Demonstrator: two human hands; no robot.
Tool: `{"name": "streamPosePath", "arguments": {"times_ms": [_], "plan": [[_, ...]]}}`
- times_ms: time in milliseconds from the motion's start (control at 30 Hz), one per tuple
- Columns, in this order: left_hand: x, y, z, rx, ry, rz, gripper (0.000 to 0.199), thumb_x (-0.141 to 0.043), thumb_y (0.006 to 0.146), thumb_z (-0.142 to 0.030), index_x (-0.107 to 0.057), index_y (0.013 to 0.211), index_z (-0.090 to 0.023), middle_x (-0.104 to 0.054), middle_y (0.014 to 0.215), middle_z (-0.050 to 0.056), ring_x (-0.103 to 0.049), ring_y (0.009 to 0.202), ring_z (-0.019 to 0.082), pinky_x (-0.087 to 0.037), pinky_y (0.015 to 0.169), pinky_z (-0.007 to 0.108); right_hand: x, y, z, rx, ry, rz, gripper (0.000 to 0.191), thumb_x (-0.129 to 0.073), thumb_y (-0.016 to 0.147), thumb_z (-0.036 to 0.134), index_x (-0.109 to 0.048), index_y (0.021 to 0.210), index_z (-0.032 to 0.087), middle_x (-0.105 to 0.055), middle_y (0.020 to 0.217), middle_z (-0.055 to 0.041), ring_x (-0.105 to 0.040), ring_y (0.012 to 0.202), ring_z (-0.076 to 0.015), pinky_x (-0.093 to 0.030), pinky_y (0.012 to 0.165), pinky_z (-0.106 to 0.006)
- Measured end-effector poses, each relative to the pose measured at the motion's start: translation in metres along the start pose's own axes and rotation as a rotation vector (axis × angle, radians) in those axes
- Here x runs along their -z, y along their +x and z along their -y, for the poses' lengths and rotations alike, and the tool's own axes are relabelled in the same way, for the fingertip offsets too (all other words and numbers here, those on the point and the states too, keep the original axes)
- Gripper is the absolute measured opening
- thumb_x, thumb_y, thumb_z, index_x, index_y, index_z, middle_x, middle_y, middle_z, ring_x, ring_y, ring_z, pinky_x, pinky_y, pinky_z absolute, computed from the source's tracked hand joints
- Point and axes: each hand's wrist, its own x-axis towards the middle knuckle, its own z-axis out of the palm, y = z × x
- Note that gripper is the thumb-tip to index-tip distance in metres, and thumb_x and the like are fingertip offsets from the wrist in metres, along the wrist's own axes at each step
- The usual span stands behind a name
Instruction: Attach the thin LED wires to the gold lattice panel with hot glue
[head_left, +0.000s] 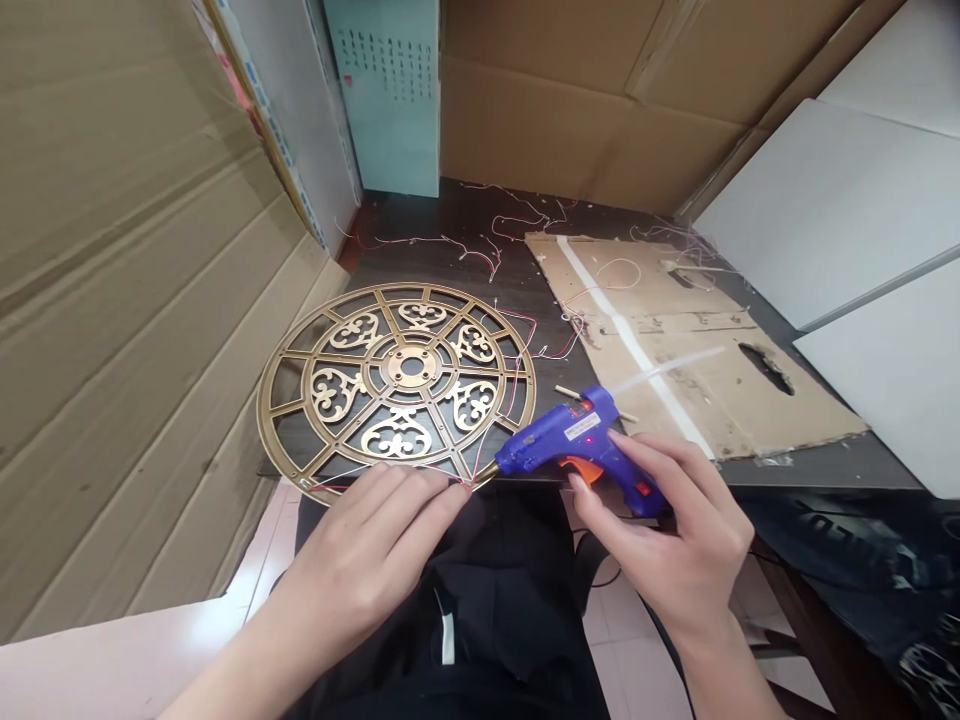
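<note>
A round gold-coloured openwork disc (396, 364) with spokes and scroll ornaments lies at the table's front edge, its near rim jutting over. My left hand (382, 535) is closed at that near rim, fingertips pinching a thin red and white wire (478, 462) against it. The same wire runs up the disc's right side. My right hand (675, 520) grips a blue hot glue gun (547, 438) by its handle, with the thumb by the orange trigger. The gun's metal nozzle points left, touching or almost touching the rim beside my left fingertips. A clear glue stick (671, 370) sticks out of its back.
Cardboard (675, 400) with a white stripe covers the table's right part. A thin wooden stick (568, 391) lies behind the gun. Loose wires (517, 220) lie at the back of the dark table (420, 220). Cardboard walls (540, 130) stand behind and at left, white panels (840, 200) at right.
</note>
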Motion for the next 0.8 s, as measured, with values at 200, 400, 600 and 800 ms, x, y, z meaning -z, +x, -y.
{"name": "streamPosePath", "arguments": {"times_ms": [200, 400, 600, 800], "plan": [[0.0000, 0.0014, -0.0003, 0.004, -0.008, 0.014, 0.034, -0.064, 0.094, 0.001, -0.064, 0.128, -0.004, -0.065, 0.113, 0.014, -0.059, 0.105, 0.023, -0.048, 0.094, 0.038, 0.0001, -0.0022, 0.0004, 0.042, -0.039, -0.029, 0.035, -0.087, 0.081, 0.014, -0.074, 0.114, 0.016, -0.072, 0.100, -0.0086, -0.072, 0.086, -0.0201, -0.062, 0.077, -0.030], [0.0002, 0.0009, 0.0008, 0.001, 0.001, 0.006, 0.033, -0.064, 0.095, 0.000, -0.064, 0.128, -0.005, -0.066, 0.111, 0.014, -0.060, 0.105, 0.023, -0.048, 0.094, 0.038, 0.0021, -0.0005, 0.0010, 0.087, -0.059, -0.039, 0.039, -0.087, 0.082, 0.013, -0.073, 0.117, 0.018, -0.072, 0.101, -0.0077, -0.072, 0.085, -0.0205, -0.062, 0.081, -0.032], [0.0006, 0.0008, 0.0011, 0.005, 0.008, 0.009, 0.031, -0.061, 0.097, -0.002, -0.064, 0.128, -0.006, -0.067, 0.110, 0.014, -0.061, 0.104, 0.023, -0.049, 0.093, 0.038, 0.0071, 0.0005, 0.0008, 0.112, -0.068, -0.035, 0.038, -0.086, 0.082, 0.012, -0.072, 0.118, 0.017, -0.071, 0.100, -0.0083, -0.071, 0.084, -0.0201, -0.062, 0.080, -0.032], [0.0006, 0.0025, 0.0004, 0.011, 0.004, 0.003, 0.031, -0.062, 0.096, -0.001, -0.064, 0.127, -0.006, -0.067, 0.109, 0.014, -0.062, 0.104, 0.023, -0.050, 0.094, 0.037, 0.0074, -0.0010, 0.0004, 0.087, -0.061, -0.040, 0.040, -0.087, 0.081, 0.013, -0.072, 0.118, 0.017, -0.070, 0.102, -0.0088, -0.071, 0.086, -0.0209, -0.062, 0.080, -0.033]]}}
